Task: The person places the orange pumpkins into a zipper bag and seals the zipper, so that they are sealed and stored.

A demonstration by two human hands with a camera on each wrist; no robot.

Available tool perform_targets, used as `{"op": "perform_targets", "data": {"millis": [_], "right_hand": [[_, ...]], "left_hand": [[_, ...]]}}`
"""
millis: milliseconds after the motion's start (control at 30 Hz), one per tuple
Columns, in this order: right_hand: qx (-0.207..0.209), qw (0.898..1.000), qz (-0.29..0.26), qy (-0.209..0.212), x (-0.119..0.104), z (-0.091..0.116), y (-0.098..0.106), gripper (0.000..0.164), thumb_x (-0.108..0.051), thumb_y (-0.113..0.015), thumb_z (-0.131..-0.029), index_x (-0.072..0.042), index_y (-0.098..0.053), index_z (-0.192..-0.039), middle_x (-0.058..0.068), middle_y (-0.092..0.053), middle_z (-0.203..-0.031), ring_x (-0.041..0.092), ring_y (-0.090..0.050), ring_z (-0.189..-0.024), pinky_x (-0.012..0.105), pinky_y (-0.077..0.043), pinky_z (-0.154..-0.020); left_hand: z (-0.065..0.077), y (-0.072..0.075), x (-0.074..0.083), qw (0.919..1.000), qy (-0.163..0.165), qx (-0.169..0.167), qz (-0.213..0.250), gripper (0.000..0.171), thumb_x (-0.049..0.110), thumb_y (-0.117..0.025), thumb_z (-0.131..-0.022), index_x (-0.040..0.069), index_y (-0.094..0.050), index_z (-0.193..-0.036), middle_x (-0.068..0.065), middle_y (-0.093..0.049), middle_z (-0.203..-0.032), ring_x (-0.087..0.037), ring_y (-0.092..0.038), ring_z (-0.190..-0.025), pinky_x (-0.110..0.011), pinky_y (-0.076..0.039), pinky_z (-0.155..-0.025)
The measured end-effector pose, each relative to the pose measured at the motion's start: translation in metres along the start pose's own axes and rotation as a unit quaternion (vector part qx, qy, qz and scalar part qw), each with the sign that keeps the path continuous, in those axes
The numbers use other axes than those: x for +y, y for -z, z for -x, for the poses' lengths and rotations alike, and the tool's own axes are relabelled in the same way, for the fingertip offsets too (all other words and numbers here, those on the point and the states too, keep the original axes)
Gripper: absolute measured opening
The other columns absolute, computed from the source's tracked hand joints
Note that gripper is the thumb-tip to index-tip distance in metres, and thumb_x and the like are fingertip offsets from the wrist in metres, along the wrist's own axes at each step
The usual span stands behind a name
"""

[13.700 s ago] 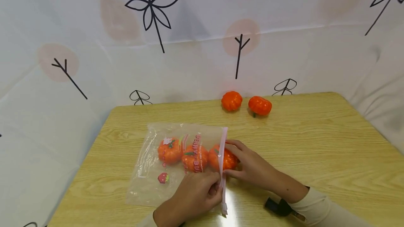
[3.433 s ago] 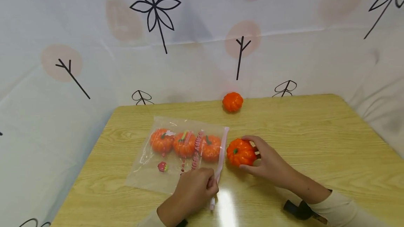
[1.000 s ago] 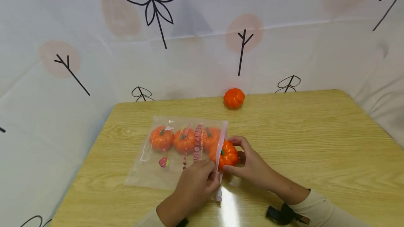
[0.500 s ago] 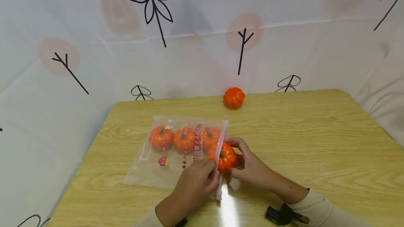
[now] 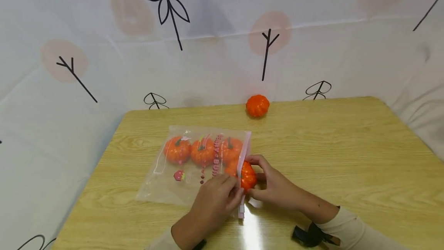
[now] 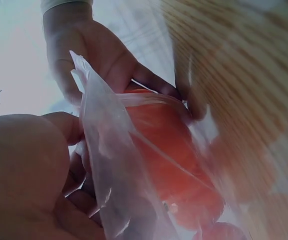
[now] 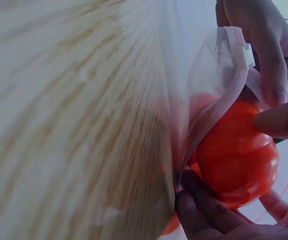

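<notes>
A clear zip bag (image 5: 156,186) with pink print lies flat on the table, its pink-edged mouth facing right. Three small orange toy pumpkins (image 5: 177,150) sit in a row inside it. My left hand (image 5: 213,201) pinches the bag's edge near the mouth, and in the right wrist view a white zip slider (image 7: 244,56) shows beside those fingers. My right hand (image 5: 277,186) grips another orange pumpkin (image 5: 249,176), thumb and fingers around its sides. That pumpkin is partly inside the mouth; the bag film covers its left part. In the left wrist view the film (image 6: 109,165) stands raised beside it.
One more orange pumpkin (image 5: 257,105) rests at the table's back edge. The wood-grain table (image 5: 333,142) stretches right of the bag. Behind it hangs a white cloth (image 5: 215,68) with printed plants. Black straps (image 5: 306,236) show at the right wrist.
The third pumpkin went fully into the bag. My right hand brought one of two back pumpkins to the mouth, and over the last second has pushed it leftward, further in.
</notes>
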State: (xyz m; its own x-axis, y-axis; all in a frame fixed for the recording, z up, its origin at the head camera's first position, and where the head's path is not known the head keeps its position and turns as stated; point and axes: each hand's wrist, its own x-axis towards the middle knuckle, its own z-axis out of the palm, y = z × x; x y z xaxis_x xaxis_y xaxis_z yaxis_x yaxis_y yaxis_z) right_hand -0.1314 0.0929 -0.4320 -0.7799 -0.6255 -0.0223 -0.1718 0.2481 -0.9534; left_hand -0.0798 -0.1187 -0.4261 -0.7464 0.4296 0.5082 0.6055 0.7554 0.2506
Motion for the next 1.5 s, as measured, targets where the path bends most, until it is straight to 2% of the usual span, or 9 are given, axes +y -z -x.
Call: {"op": "perform_targets", "data": {"millis": [233, 400, 567, 933, 1133, 1333, 1500], "right_hand": [[0.003, 1.000, -0.012, -0.002, -0.0018, 0.0001, -0.0006, 0.068, -0.023, -0.072, -0.092, -0.015, -0.030, -0.145, 0.023, -0.030, -0.154, 0.031, -0.063, -0.119, 0.028, -0.052, -0.092], [0.019, 1.000, -0.015, -0.013, -0.0022, -0.0012, 0.0004, 0.069, -0.022, -0.073, -0.092, -0.015, -0.030, -0.145, 0.021, -0.030, -0.155, 0.028, -0.065, -0.115, 0.026, -0.054, -0.090], [0.028, 1.000, -0.008, -0.006, -0.0004, -0.0029, 0.0002, 0.069, -0.020, -0.072, -0.092, -0.014, -0.029, -0.146, 0.022, -0.031, -0.154, 0.030, -0.065, -0.115, 0.026, -0.054, -0.090], [0.049, 0.999, 0.008, 0.007, 0.0044, -0.0049, -0.0009, 0.070, -0.013, -0.070, -0.093, -0.012, -0.027, -0.148, 0.023, -0.031, -0.154, 0.041, -0.058, -0.125, 0.028, -0.054, -0.094], [0.057, 0.998, 0.002, 0.005, 0.0018, -0.0042, -0.0010, 0.070, -0.010, -0.070, -0.092, -0.012, -0.027, -0.147, 0.025, -0.033, -0.151, 0.041, -0.059, -0.124, 0.028, -0.055, -0.093], [0.057, 0.998, 0.009, -0.001, 0.0000, -0.0034, 0.0003, 0.065, 0.000, -0.060, -0.091, -0.015, -0.029, -0.146, 0.024, -0.032, -0.152, 0.039, -0.060, -0.123, 0.027, -0.053, -0.092], [0.052, 0.999, 0.003, 0.005, -0.0003, -0.0026, 0.0021, 0.061, -0.003, -0.061, -0.094, -0.013, -0.030, -0.145, 0.026, -0.033, -0.151, 0.040, -0.060, -0.122, 0.027, -0.053, -0.093]], "left_hand": [[-0.0005, 0.0039, 0.0044, 0.9987, 0.037, -0.035, 0.001, 0.021, 0.029, -0.073, -0.089, 0.020, -0.055, -0.081, 0.016, -0.040, -0.063, 0.004, -0.029, -0.055, -0.009, -0.019, -0.050], [-0.0003, 0.0029, 0.0050, 0.9982, 0.045, -0.040, -0.006, 0.021, 0.030, -0.074, -0.087, 0.020, -0.056, -0.083, 0.017, -0.038, -0.062, 0.006, -0.027, -0.053, -0.009, -0.018, -0.048], [-0.0002, 0.0031, 0.0061, 0.9971, 0.058, -0.048, -0.008, 0.020, 0.029, -0.075, -0.085, 0.021, -0.057, -0.085, 0.018, -0.038, -0.061, 0.007, -0.026, -0.052, -0.010, -0.018, -0.046], [-0.0039, 0.0069, 0.0064, 0.9910, 0.118, -0.063, -0.007, 0.011, 0.027, -0.071, -0.091, 0.022, -0.062, -0.089, 0.016, -0.057, -0.067, 0.004, -0.037, -0.050, -0.014, -0.028, -0.045], [-0.0053, 0.0081, 0.0080, 0.9894, 0.120, -0.081, -0.007, 0.009, 0.025, -0.070, -0.092, 0.020, -0.063, -0.090, 0.015, -0.060, -0.065, 0.005, -0.041, -0.050, -0.014, -0.030, -0.046], [-0.0069, 0.0102, 0.0093, 0.9896, 0.115, -0.086, -0.006, 0.008, 0.024, -0.071, -0.092, 0.019, -0.065, -0.090, 0.014, -0.061, -0.066, 0.006, -0.045, -0.052, -0.012, -0.032, -0.047], [-0.0069, 0.0104, 0.0094, 0.9906, 0.107, -0.084, -0.006, 0.009, 0.024, -0.072, -0.091, 0.019, -0.065, -0.089, 0.014, -0.061, -0.067, 0.006, -0.044, -0.053, -0.011, -0.032, -0.048]]}}
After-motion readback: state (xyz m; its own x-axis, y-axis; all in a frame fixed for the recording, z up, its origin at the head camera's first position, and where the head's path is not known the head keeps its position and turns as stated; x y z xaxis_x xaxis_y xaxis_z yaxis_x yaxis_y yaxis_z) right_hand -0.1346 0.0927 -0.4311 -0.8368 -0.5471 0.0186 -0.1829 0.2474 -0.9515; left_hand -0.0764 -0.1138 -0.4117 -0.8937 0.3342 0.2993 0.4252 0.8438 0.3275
